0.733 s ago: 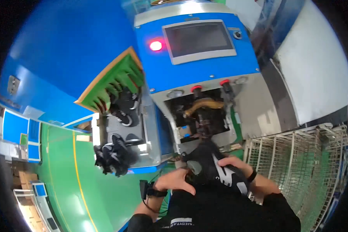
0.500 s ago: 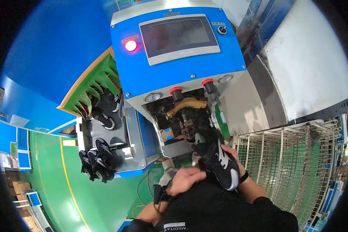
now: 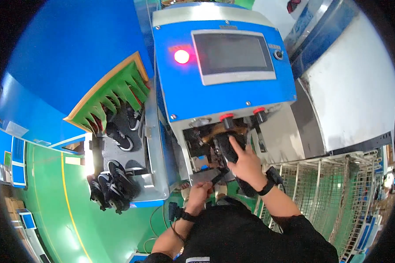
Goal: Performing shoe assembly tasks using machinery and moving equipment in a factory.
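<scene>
A black shoe [image 3: 227, 149] is tilted in the front opening of a blue-topped machine [image 3: 224, 96]. My right hand [image 3: 249, 167] grips it from above, index finger stretched along it and thumb against its near side. The shoe's lower part shows below that hand. At the opening's lower edge, my left hand [image 3: 199, 193] is closed, its fingers pinching the end of a dark narrow strip [image 3: 218, 176] that reaches toward the shoe. Whether this strip belongs to the shoe, I cannot tell. The inside of the opening is dark and partly covered by the shoe.
On the left, a conveyor [image 3: 138, 153] carries several black-and-white shoes [image 3: 112, 186], with others by a green flap curtain [image 3: 114, 96]. The machine has a screen [image 3: 232, 55], a lit red lamp [image 3: 181, 56] and two red-ringed knobs. A wire rack [image 3: 320, 193] stands at right.
The shoe has gone from in front of my body forward into the machine opening. My right hand now holds it from above. My left hand has moved forward and pinches the dark strip.
</scene>
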### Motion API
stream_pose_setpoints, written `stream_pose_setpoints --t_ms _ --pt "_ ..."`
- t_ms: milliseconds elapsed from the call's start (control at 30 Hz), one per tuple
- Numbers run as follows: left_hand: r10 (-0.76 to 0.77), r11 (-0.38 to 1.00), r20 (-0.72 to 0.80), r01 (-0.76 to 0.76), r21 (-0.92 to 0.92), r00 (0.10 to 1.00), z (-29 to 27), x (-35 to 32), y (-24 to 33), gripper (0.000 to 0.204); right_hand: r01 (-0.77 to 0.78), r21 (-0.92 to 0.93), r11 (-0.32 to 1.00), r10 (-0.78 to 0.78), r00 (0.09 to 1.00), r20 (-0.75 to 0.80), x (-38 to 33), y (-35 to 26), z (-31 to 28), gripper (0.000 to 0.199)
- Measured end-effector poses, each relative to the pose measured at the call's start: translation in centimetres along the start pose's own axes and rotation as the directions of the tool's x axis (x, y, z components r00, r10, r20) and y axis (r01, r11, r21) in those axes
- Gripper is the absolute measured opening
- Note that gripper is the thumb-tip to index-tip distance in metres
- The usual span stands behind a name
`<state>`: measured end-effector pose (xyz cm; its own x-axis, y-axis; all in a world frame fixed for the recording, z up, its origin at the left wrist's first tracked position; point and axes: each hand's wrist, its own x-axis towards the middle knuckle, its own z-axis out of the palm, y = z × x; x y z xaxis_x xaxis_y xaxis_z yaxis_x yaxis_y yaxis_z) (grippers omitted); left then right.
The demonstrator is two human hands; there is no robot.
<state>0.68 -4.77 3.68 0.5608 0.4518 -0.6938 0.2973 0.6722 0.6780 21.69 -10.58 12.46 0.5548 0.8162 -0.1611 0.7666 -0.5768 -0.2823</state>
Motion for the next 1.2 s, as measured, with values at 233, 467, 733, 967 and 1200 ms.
stream_pose_setpoints --t_ms 233,467,733,967,1200 --pt "0.036 0.984 0.064 -0.024 -0.176 0.997 -1.4 2.5 -1.4 0.028 -0.034 -0.107 0.994 0.035 0.999 0.014 3.3 -0.7 2.1 0.086" --pt "-0.006 1.000 0.099 0.009 -0.028 0.995 -3.1 2.8 -1.6 0.029 -0.059 -0.070 0.996 0.049 0.988 -0.144 1.3 -2.0 1.7 0.084" --pt "-0.004 0.969 0.290 -0.068 0.238 0.957 -2.1 1.6 -0.6 0.028 0.054 0.039 0.998 -0.031 0.898 -0.438 -3.0 -1.5 1.8 0.085" --pt "-0.202 0.975 0.653 0.216 0.061 0.730 1.2 -2.8 3.9 0.065 0.137 -0.002 0.991 -0.125 0.899 -0.421 -14.5 0.5 3.8 0.083" --pt "-0.522 0.850 0.526 0.460 0.257 0.672 1.1 -1.6 -2.7 0.065 -0.090 0.668 0.739 0.039 0.995 0.091 -20.5 1.2 -2.6 0.094"
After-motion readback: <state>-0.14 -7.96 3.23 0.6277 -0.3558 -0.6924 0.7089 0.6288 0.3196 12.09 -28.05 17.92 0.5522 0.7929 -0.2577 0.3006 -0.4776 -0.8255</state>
